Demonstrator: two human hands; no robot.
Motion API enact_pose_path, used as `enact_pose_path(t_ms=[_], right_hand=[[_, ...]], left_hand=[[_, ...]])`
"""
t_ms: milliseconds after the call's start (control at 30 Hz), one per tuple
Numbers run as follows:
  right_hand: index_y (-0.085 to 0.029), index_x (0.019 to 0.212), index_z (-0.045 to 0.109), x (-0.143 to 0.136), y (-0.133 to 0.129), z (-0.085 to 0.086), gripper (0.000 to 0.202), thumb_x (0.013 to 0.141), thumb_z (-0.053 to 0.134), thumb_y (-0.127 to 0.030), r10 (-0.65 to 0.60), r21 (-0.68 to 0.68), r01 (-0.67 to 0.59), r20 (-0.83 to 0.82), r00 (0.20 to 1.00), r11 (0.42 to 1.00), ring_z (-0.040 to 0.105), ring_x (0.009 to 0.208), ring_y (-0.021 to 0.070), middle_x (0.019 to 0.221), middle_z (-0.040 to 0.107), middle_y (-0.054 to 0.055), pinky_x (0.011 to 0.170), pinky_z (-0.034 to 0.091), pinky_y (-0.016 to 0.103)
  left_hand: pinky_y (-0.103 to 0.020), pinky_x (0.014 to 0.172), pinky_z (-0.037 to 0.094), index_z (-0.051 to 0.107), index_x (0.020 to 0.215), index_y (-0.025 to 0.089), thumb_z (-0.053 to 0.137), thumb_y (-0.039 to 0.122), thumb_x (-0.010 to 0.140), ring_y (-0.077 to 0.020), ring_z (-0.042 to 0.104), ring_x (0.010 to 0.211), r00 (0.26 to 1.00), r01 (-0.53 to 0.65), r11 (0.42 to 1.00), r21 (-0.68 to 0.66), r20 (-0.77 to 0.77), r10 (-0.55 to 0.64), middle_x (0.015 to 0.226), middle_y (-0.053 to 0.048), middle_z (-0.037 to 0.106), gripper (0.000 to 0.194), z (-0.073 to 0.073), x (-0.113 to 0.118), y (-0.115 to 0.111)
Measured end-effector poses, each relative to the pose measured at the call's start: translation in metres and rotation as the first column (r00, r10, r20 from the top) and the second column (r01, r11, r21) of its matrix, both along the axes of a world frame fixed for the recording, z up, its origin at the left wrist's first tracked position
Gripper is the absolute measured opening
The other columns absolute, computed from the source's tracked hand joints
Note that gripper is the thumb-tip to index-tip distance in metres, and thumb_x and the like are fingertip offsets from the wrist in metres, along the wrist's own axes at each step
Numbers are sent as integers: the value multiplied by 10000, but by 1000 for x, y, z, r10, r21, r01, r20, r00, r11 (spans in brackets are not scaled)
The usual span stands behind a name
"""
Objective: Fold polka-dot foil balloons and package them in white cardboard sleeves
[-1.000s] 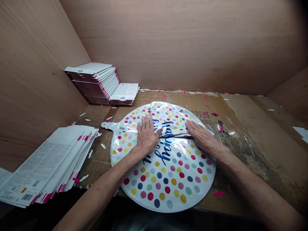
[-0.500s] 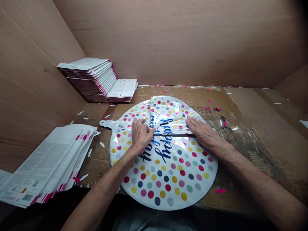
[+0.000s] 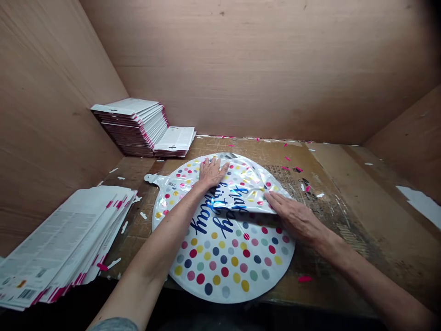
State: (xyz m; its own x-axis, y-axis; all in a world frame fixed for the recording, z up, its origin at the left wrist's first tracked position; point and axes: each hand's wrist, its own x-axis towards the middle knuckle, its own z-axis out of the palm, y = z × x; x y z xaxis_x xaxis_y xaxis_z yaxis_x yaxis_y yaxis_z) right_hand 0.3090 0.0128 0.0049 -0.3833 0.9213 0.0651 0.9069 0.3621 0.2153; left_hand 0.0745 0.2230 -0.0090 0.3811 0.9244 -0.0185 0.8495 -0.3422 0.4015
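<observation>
A round white foil balloon with coloured dots and blue "happy birthday" lettering lies on the cardboard work surface, its neck tab pointing left. Foil is folded over its far part, and the front edge of this flap stands slightly raised, casting a shadow. My left hand rests palm down on the far part of the foil, fingers spread. At the flap's right end, my right hand has its fingers over the edge; the thumb is hidden beneath.
A stack of white and pink card packets stands in the back left corner. More packets lie fanned at the near left. Small white and pink paper scraps are scattered over the cardboard. Wooden panels enclose the back and sides.
My left hand has moved away from me and opened flat on the foil. The flap's left part has spread out, and its front edge is raised more. My right hand stays at the flap's right end.
</observation>
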Motion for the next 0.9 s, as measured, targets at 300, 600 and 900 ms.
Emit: enact_pose_path(t_ms=[300,600,900], right_hand=[[-35,1352,563,-83,-44,26,554,839,356,7,-456,-139,446,-45,889,884,716,791,326,950,711,276,612,575,410],[-141,1568,203,-97,-53,24,899,867,645,-490,349,8,-410,-539,767,912,362,1432,317,1557,359,216,1105,411,474],[-220,936,701,-108,17,-7,332,970,374,-265,-18,-90,-56,-666,746,994,663,789,186,875,726,42,698,487,276]], left_hand=[[-491,1190,291,354,1497,116,597,471,857,-330,290,1472,880,410,841,352,88,-466,1574,-167,354,771,38,-24,-113],[-400,1032,528,644,1153,174,450,72,925,-226,596,1247,784,325,804,497,334,-524,1265,-131,660,317,-7,-117,-173],[-346,808,573,669,1150,223,511,269,955,-213,706,857,921,-28,981,190,387,-48,916,-29,742,255,-6,-146,-183]])
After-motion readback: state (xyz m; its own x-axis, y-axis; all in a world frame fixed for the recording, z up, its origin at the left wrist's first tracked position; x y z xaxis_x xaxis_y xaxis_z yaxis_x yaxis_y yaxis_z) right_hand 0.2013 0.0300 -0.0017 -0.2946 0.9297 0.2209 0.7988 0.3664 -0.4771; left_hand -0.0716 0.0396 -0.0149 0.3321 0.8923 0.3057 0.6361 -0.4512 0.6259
